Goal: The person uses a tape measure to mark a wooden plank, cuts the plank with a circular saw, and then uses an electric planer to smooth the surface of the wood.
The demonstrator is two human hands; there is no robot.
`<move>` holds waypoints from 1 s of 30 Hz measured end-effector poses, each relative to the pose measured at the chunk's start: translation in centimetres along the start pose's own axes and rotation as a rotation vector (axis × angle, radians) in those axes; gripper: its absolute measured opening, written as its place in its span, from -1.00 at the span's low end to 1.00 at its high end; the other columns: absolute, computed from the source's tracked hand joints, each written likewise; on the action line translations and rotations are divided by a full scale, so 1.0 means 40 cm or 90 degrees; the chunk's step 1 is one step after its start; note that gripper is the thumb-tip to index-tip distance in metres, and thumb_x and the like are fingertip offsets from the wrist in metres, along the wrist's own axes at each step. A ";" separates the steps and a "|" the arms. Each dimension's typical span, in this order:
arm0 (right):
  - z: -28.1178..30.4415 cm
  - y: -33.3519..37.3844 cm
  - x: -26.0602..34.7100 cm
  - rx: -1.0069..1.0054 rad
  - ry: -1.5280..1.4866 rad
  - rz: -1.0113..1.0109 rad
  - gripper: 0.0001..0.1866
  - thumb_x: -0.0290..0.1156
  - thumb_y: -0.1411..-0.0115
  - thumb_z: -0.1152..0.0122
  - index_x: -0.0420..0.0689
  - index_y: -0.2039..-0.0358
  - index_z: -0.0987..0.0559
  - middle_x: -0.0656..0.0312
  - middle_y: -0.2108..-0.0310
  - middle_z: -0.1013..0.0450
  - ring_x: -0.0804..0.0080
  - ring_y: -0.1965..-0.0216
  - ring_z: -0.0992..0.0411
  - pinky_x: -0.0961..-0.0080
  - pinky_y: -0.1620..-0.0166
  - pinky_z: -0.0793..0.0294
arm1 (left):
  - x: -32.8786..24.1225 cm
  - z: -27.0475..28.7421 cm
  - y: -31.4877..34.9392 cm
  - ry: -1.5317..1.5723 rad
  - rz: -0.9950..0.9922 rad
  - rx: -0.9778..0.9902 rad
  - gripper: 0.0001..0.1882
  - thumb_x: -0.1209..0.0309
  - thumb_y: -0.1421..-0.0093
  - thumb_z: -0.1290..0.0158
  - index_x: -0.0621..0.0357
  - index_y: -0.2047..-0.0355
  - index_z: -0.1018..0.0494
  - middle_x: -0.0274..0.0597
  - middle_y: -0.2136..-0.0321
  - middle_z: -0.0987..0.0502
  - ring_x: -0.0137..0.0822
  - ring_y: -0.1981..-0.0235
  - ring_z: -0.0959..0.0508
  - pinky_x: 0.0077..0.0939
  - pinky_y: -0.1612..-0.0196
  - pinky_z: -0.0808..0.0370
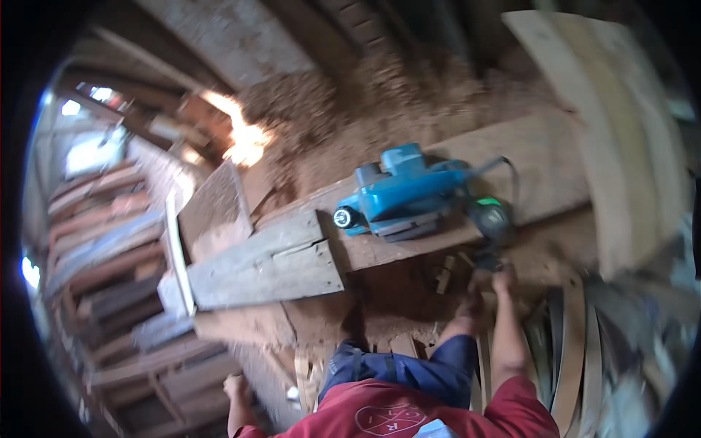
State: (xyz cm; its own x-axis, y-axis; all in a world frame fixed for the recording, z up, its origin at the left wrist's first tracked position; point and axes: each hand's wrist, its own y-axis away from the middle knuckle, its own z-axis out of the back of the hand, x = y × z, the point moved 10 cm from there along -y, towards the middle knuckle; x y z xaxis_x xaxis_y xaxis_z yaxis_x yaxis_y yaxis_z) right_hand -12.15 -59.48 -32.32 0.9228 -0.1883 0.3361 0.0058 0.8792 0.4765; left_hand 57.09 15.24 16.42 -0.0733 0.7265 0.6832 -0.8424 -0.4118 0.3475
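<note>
From where I stand, the dark tool (491, 221), with a round head and a green patch on it, is at the near edge of the wooden surface (548, 164), just to the right of the blue planer (409, 193). Its narrow end points back toward the person, and the right hand (504, 278) is at that end. Blur hides the fingers there, so I cannot tell whether they are clamped on it or only beside it.

The planer lies on the surface, its round black knob toward the left. A dark cord (515, 179) loops just behind the tool's head. The left hand (235, 384) is low and well apart from both, off to the person's left, near some stacked planks; it is too small and smeared for me to tell whether its fingers are together or apart.

Left of the planer, a grey board (266, 266) lies with its cracked end toward it, and a brown panel (215, 204) leans up behind. Shavings (292, 128) are heaped along the far side, with a bright glare falling near them. A pale slab (606, 139) curves across the right. Closest in are the person's red shirt (328, 410) and blue shorts (394, 371), with wooden strips (573, 358) to their right.
</note>
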 end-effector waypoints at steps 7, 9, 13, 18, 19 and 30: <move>-0.175 -0.447 -0.037 0.162 -0.030 0.079 -0.57 -0.48 -0.25 -0.21 -0.22 -0.14 -0.55 -0.06 -0.03 -0.57 0.06 -0.04 -0.50 0.19 -0.09 -0.47 | -0.066 -0.499 0.620 -0.202 -0.170 0.353 -0.51 0.05 -0.31 0.05 -0.27 -0.17 -0.63 0.00 -0.28 -0.50 0.11 -0.36 -0.37 0.01 -0.44 -0.20; -0.207 -0.494 -0.048 0.167 0.011 0.082 -0.55 -0.48 -0.25 -0.22 -0.21 -0.16 -0.53 -0.04 -0.01 -0.57 0.09 0.00 -0.49 0.21 -0.04 -0.46 | -0.158 -0.477 0.762 -0.069 -0.112 0.321 -0.49 -0.11 -0.32 -0.04 -0.31 -0.18 -0.63 -0.07 -0.22 -0.58 0.02 -0.34 -0.42 0.07 -0.42 -0.20; -0.201 -0.537 -0.146 0.156 0.057 0.053 -0.50 -0.49 -0.24 -0.24 -0.20 -0.21 -0.49 -0.02 0.04 -0.57 0.15 0.10 -0.48 0.25 0.05 -0.46 | -0.252 -0.464 0.833 0.015 -0.076 0.345 -0.53 -0.06 -0.34 -0.15 -0.25 -0.17 -0.63 0.10 -0.13 -0.62 0.10 -0.18 -0.60 -0.10 -0.28 -0.50; -0.239 -0.571 -0.199 0.145 0.078 0.046 -0.44 -0.49 -0.24 -0.27 -0.19 -0.27 -0.44 0.02 0.10 -0.57 0.24 0.21 -0.46 0.30 0.16 -0.45 | -0.216 -0.518 0.839 0.056 -0.080 0.283 -0.54 -0.03 -0.36 -0.14 -0.22 -0.18 -0.62 0.09 -0.15 -0.61 0.07 -0.20 -0.58 -0.12 -0.28 -0.48; -0.228 -0.578 -0.227 0.137 0.084 0.040 -0.43 -0.49 -0.24 -0.28 -0.19 -0.28 -0.43 0.02 0.11 -0.57 0.25 0.23 -0.46 0.31 0.19 -0.44 | -0.205 -0.541 0.827 0.059 -0.080 0.284 -0.54 -0.03 -0.36 -0.14 -0.22 -0.18 -0.62 0.09 -0.15 -0.61 0.07 -0.20 -0.58 -0.12 -0.28 -0.48; 0.078 -0.508 -0.282 -0.035 0.067 -0.004 -0.27 -0.51 -0.23 -0.35 -0.15 -0.40 -0.32 0.10 0.24 -0.56 0.43 0.49 -0.43 0.41 0.44 -0.42 | -0.136 -0.780 0.783 0.186 -0.152 0.400 -0.49 -0.06 -0.33 -0.11 -0.19 -0.20 -0.61 0.04 -0.15 -0.63 0.06 -0.21 -0.58 -0.17 -0.33 -0.44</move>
State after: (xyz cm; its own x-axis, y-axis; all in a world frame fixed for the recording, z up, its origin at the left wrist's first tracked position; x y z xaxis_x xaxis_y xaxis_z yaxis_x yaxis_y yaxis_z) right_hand -23.86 -76.57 -43.25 0.9578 -0.1502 0.2451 0.0307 0.9013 0.4321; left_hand 14.44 15.56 3.56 -0.1388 0.9169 0.3742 -0.3948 -0.3978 0.8282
